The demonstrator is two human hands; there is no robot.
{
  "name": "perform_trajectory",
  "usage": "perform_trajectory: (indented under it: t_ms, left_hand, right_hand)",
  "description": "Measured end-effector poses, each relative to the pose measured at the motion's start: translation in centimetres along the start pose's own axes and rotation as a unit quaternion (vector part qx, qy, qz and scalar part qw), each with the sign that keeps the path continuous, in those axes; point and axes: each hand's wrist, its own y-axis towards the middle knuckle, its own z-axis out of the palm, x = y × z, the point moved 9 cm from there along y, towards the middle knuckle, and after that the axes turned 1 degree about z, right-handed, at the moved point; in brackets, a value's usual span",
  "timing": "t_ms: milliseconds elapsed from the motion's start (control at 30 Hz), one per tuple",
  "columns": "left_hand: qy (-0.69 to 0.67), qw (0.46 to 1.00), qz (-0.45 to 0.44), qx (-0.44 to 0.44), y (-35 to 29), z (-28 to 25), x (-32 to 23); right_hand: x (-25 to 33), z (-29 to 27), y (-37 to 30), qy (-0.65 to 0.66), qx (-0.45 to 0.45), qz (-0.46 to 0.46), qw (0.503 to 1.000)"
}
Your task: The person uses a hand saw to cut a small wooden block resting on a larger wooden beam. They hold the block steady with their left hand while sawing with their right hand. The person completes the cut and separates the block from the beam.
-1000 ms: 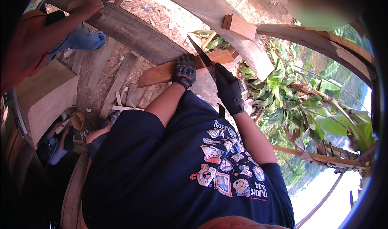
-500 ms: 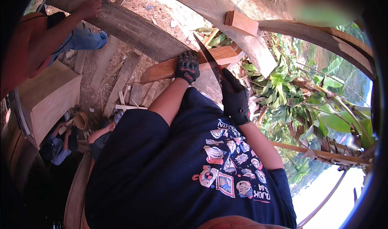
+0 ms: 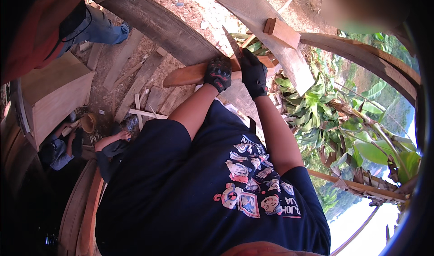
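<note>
A reddish wooden beam [image 3: 185,75] lies crosswise in front of me, against a wide grey plank [image 3: 167,30]. My left hand [image 3: 219,74], in a black padded glove, is closed over the beam and grips it. My right hand [image 3: 254,75], gloved as well, is closed on a handsaw [image 3: 232,40]. The saw's dark blade slants away over the beam, its tip pointing up and left; the handle is hidden in the glove. Both hands are close together, the right one just beside the left.
A person in red [image 3: 31,34] and jeans stands at the left, by a wooden box [image 3: 63,98]. Other people sit lower left. A wood block [image 3: 282,32] rests on a curved plank [image 3: 253,7]. Leafy plants [image 3: 316,107] grow at the right; offcuts lie on the ground.
My right hand has pushed the saw forward, away from my body, so it now sits up by the beam. My left hand keeps its hold. The view has shifted slightly.
</note>
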Motion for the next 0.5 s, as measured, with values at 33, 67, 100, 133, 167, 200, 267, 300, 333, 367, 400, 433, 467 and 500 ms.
perform_trajectory:
  t_ms: [33,67,100,133,167,200,267,300,333,367,400,433,467,500]
  left_hand:
    - [0.019,0.999,0.005,-0.036,-0.6,0.3,0.1]
    - [0.036,0.996,0.012,-0.078,-0.2,0.4,0.0]
    - [0.034,0.997,0.005,-0.067,0.5,0.3,0.3]
    - [0.031,0.998,0.002,-0.052,0.7,0.3,0.4]
    - [0.028,0.999,-0.002,-0.032,0.1,0.6,0.4]
    - [0.024,1.000,0.002,-0.012,-0.3,0.9,0.2]
    - [0.020,1.000,0.003,0.012,0.4,0.7,0.4]
    - [0.034,0.999,-0.003,0.009,0.4,0.7,0.4]
    - [0.040,0.999,-0.002,0.000,0.5,0.7,0.3]
    - [0.046,0.999,0.001,-0.004,0.3,0.8,0.1]
    - [0.052,0.999,0.001,-0.009,0.1,0.8,0.0]
    - [0.051,0.999,0.006,-0.012,0.1,0.8,0.1]
    - [0.049,0.999,0.011,-0.014,0.2,0.9,0.1]
    - [0.050,0.998,0.019,-0.015,0.0,1.0,0.1]
  right_hand:
    - [-0.1,0.0,-0.4,-0.023,-0.006,-0.025,0.999]
    - [-0.6,-0.4,-1.2,0.018,-0.003,0.017,1.000]
    - [-0.5,-1.6,-3.0,0.058,-0.001,0.055,0.997]
    - [0.0,-3.1,-5.4,0.090,0.005,0.101,0.991]
    - [0.5,-4.5,-7.8,0.123,0.011,0.143,0.982]
    - [1.9,-6.2,-9.9,0.112,0.013,0.126,0.986]
    - [5.1,-9.4,-13.5,0.054,0.013,0.025,0.998]
    - [5.8,-10.0,-14.8,-0.007,0.038,0.005,0.999]
    - [6.4,-10.1,-15.5,-0.068,0.063,-0.018,0.996]
    - [6.3,-10.3,-15.8,-0.039,0.050,-0.013,0.998]
    - [6.6,-10.4,-15.5,-0.030,0.036,-0.035,0.998]
    - [6.7,-10.2,-14.6,-0.022,0.024,-0.058,0.998]
    - [6.8,-9.9,-13.6,-0.013,0.011,-0.079,0.997]
    - [6.1,-9.1,-12.3,0.024,0.001,-0.064,0.998]
